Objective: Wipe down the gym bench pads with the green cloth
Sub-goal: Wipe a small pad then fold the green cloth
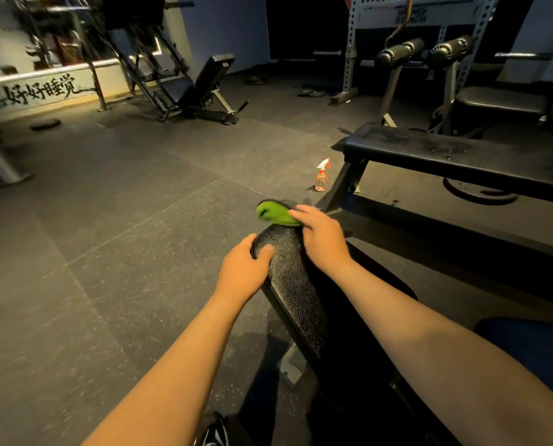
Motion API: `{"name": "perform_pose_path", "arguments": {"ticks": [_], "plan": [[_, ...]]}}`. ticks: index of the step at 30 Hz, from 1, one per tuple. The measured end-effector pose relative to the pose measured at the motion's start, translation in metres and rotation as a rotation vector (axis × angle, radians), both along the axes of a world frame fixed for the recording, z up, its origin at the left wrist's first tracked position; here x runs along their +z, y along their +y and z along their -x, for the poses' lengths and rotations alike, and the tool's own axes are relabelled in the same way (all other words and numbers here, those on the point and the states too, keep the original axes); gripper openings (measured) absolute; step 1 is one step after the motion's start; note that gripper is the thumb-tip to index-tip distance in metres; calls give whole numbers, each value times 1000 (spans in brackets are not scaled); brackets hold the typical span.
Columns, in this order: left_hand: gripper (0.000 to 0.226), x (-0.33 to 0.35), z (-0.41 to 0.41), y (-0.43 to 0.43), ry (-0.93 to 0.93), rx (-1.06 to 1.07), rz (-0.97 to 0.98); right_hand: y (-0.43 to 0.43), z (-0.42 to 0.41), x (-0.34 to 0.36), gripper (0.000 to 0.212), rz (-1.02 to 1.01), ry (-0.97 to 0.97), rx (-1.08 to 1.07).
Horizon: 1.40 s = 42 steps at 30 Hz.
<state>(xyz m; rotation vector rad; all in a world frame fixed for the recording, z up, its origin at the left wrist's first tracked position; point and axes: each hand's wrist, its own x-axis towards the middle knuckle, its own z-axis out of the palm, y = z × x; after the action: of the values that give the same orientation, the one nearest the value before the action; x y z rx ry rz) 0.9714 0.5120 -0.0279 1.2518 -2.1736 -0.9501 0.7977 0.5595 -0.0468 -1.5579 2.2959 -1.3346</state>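
Green cloth (275, 214) is lying bunched on the far tip of the black bench (292, 284), the right hand (321, 235) pressing it under fairly straight fingers. The left hand (246, 268) is gripping the bench edge, thumb on top. Soft, light, likely slipping: best pinned mid-bunch under the palm.

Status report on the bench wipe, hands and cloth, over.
Left hand grips bench pad edge. Right hand presses green cloth on pad's far end. Spray bottle on floor beyond, nothing in the way.
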Motion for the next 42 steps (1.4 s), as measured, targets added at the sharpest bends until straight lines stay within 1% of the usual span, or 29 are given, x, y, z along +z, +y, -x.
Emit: {"name": "perform_pose_path", "arguments": {"ticks": [2, 4, 6, 7, 9, 11, 12, 13, 15, 18, 19, 21, 23, 25, 26, 30, 32, 33, 34, 36, 39, 42], "plan": [[51, 3, -3, 2, 32, 10, -67, 2, 1, -1, 48, -4, -77, -149], [52, 2, -4, 2, 84, 41, -139, 0, -10, 0, 47, 12, -106, -192], [50, 2, -3, 2, 150, 71, -193, 1, -31, 2, 47, 50, -87, -114], [45, 2, -3, 3, 186, 92, -215, 3, -43, 2, 47, 68, -63, -41], [29, 2, -3, 5, 292, 148, -257, 9, -61, 0, 49, 77, 20, 127], [24, 3, -2, 7, 379, 191, -282, 13, -65, -2, 53, 50, 106, 266], [24, 3, -1, 8, 382, 197, -281, 14, -59, -3, 55, 31, 141, 300], [24, 2, 1, 8, 347, 188, -258, 15, -51, -5, 56, 21, 164, 304], [29, -5, 9, 10, 236, 161, -197, 21, -31, -11, 57, 20, 146, 209], [65, -13, 23, 24, 150, 146, -142, 43, -8, -25, 53, 7, 31, -77], [72, -14, 26, 28, 143, 148, -138, 51, -3, -30, 53, -6, -15, -162], [77, -15, 30, 32, 153, 154, -156, 67, 4, -37, 52, -34, -115, -304], [77, -18, 30, 31, 157, 161, -152, 76, -1, -39, 51, -48, -166, -404], [76, -21, 31, 32, 161, 169, -128, 75, -17, -35, 52, -15, -178, -415], [75, -22, 31, 33, 168, 172, -113, 75, -29, -31, 52, 12, -178, -372], [73, -24, 35, 39, 173, 185, -55, 78, -68, -26, 52, 41, -89, -55], [73, -25, 35, 43, 141, 177, -6, 83, -68, -31, 53, 51, -57, 31], [74, -26, 35, 47, 120, 176, 16, 88, -63, -35, 55, 46, -52, 41], [74, -27, 35, 48, 96, 176, 45, 92, -57, -38, 56, 39, -55, 20], [75, -30, 34, 52, 50, 178, 108, 107, -39, -45, 57, 9, -107, -116], [75, -32, 31, 53, 36, 173, 142, 131, -6, -54, 55, -59, -267, -399], [74, -29, 29, 52, 32, 189, 176, 132, -2, -53, 56, -71, -401, -536]]}}
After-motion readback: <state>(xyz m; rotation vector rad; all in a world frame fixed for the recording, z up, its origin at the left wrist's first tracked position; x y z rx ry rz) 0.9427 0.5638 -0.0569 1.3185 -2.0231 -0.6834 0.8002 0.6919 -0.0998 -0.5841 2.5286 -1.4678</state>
